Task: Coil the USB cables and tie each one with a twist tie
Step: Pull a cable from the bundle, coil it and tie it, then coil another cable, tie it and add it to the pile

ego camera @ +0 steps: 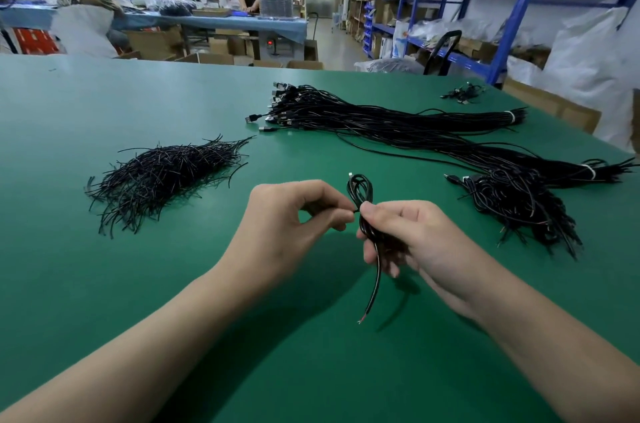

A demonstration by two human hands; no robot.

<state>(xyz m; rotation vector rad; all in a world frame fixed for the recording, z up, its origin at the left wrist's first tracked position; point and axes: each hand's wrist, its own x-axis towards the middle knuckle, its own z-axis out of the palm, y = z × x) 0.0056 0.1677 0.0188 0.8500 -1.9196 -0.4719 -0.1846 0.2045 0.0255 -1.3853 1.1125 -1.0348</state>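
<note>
Right hand (408,235) grips a coiled thin black USB cable (361,200) at its waist, held above the green counter (86,284), with the loop standing toward 12 o'clock and the loose tail, wire ends bared, hanging toward 6 o'clock. Left hand (291,221), at 9 o'clock of the coil, pinches a short black twist tie (354,211) between thumb and forefinger, its end meeting the coil. Heap of black twist ties (162,176) lies at 10 o'clock of the hands, long bundled black cables (415,124) at 1 o'clock, pile of coiled black cables (519,204) at 3 o'clock.
</note>
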